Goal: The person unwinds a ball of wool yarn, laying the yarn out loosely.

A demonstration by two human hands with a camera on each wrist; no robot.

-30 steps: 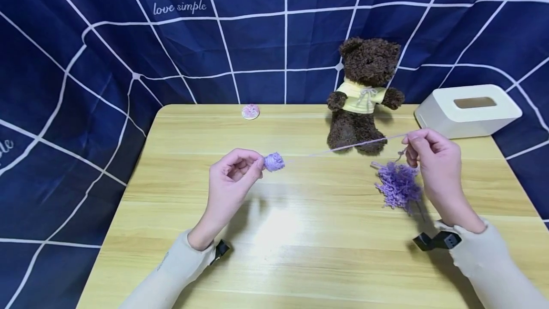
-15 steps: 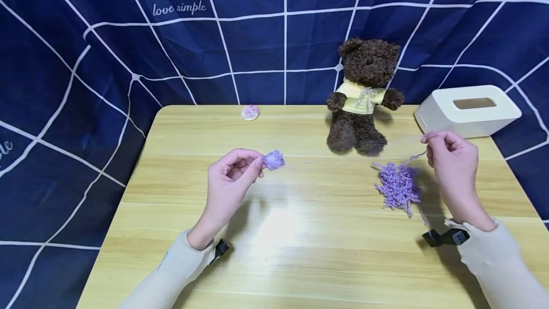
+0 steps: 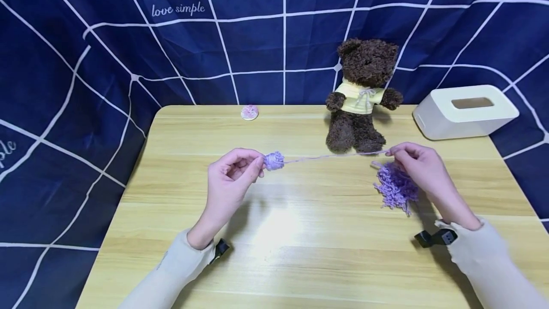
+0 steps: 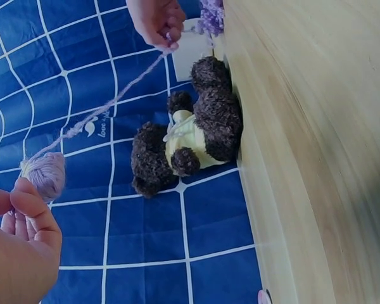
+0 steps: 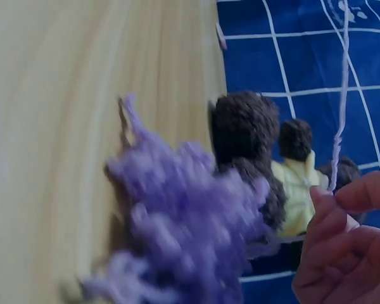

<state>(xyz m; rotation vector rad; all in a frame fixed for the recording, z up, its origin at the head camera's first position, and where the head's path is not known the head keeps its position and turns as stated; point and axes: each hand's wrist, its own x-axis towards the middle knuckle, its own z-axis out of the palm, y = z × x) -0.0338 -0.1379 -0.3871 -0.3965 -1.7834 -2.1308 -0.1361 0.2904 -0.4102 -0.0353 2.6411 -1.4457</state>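
Between thumb and fingertips my left hand pinches a small wound ball of lilac yarn, held above the table. From that ball a yarn strand runs nearly level to my right hand, whose thumb and forefinger pinch it. Below and beside the right hand lies a loose, crinkled heap of purple yarn on the table; the hand hides part of it. In the right wrist view, a thin end of yarn links the heap toward that hand. The left wrist view shows the strand stretched between both hands.
Behind the strand sits a brown teddy bear in a yellow top. A white tissue box stands at the back right. Near the back edge of the wooden table lies a pink round badge. Blue gridded cloth hangs behind.
My right hand moved out to the right, then came back left and lower over the heap. The left hand stays in place with the yarn ball.
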